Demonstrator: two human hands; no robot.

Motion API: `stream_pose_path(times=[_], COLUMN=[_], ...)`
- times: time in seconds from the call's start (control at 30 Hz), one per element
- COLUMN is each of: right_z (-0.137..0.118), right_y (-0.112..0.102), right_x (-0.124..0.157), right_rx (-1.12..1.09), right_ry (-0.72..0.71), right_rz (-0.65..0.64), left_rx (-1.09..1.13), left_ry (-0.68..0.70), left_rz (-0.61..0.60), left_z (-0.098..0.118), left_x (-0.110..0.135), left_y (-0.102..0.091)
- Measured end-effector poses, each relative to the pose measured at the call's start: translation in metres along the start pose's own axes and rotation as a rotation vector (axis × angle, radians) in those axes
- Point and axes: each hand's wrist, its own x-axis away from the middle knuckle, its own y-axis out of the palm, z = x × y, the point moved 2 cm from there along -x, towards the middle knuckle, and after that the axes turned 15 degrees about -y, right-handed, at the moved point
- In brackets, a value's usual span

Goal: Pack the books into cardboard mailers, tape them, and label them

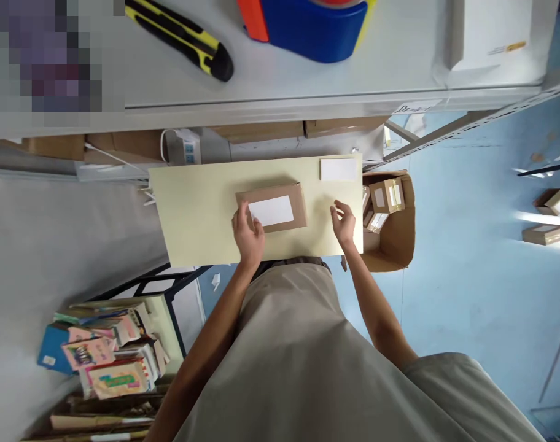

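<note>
A small brown cardboard box [300,205] with a white label [275,210] on top lies on the pale yellow tabletop [194,215]. My left hand [249,236] is at the box's left end, thumb and fingers apart, touching the box near the label's edge. To the right of the box, my right hand [343,222] hovers above the tabletop with its fingers bent and parted, nothing visible in them. A stack of white labels or paper [338,169] sits at the table's far right corner, beyond my right hand.
A large open carton [400,242] holding several small labelled boxes stands against the table's right side. On the grey shelf ahead lie a yellow-black box cutter [183,37], a blue tape dispenser [314,31] and a white box [489,34]. Books [109,356] are piled at lower left.
</note>
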Motion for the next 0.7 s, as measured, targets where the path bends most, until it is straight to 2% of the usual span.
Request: stream_pose_path(times=[0.07,0.17,0.27,0.33,0.43,0.57,0.7], right_z=[0.012,0.029,0.044,0.051,0.06,0.065,0.06], right_y=[-0.013,-0.022,-0.017,-0.01,-0.001,0.004,0.005], right_x=[-0.032,-0.077,-0.108,-0.117,-0.12,-0.117,-0.114], right_rx=[0.04,0.101,0.162,0.198,0.245,0.271,0.25], right_ry=[0.043,0.1,0.17,0.196,0.185,0.188,0.201], right_rz=[0.129,0.246,0.248,0.239,0.251,0.265,0.253], left_rx=[0.071,0.136,0.15,0.14,0.131,0.102,0.096], left_ry=[0.098,0.101,-0.084,-0.197,-0.232,-0.199,-0.206], left_rz=[-0.159,-0.35,-0.437,-0.454,-0.476,-0.507,-0.459], left_z=[0.04,0.088,0.109,0.111,0.107,0.099,0.092], left_x=[-0.004,-0.015,-0.036,-0.05,-0.065,-0.067,-0.058], left_y=[0.037,0.11,0.181,0.212,0.234,0.238,0.24])
